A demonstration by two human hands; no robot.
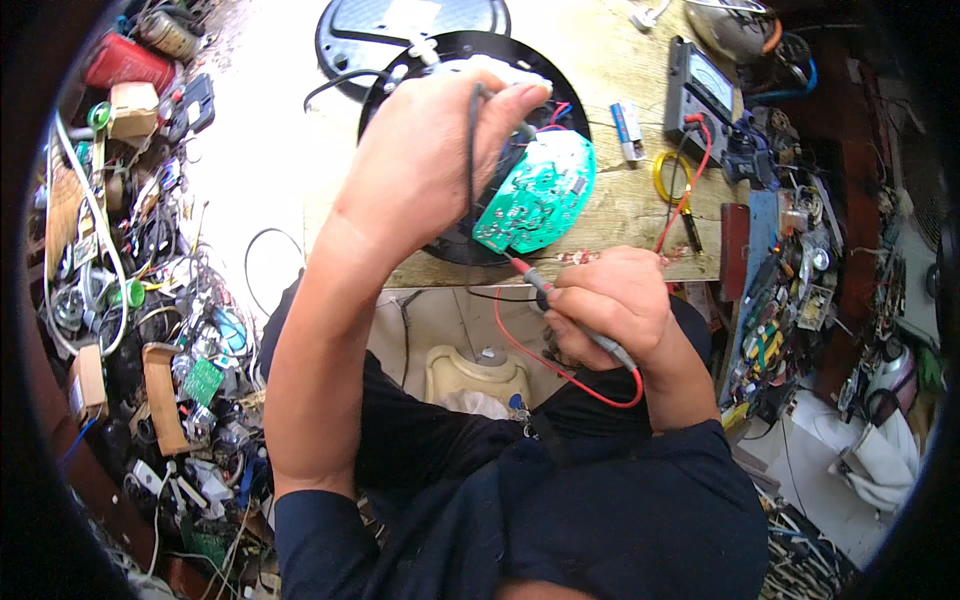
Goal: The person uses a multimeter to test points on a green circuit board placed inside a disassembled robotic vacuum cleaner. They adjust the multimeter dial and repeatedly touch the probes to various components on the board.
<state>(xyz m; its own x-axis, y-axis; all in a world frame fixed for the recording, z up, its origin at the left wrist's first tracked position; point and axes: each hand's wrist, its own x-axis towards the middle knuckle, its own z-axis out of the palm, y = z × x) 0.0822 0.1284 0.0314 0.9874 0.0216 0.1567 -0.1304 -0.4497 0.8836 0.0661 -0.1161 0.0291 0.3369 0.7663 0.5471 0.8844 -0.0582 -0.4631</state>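
Observation:
A green circuit board [540, 190] lies tilted in a round black housing [372, 120], with red and blue wires at its upper edge. My right hand [615, 305] is closed round a red-and-grey test probe [598, 338]. Its tip is at the board's lower left edge; whether it touches is too small to tell. Over the housing's left side, my left hand [425, 150] is closed on a grey test probe [484, 91] with a black lead. That probe's tip is mostly hidden by the hand. The red lead [585, 390] loops below my right hand.
An analog multimeter [700, 90] stands at the table's right, with leads plugged in. Near it lie a small blue-and-white box [628, 130] and a yellow wire coil [672, 178]. Behind the housing is a round black cover [345, 40]. Piles of electronic parts [190, 350] flank the table.

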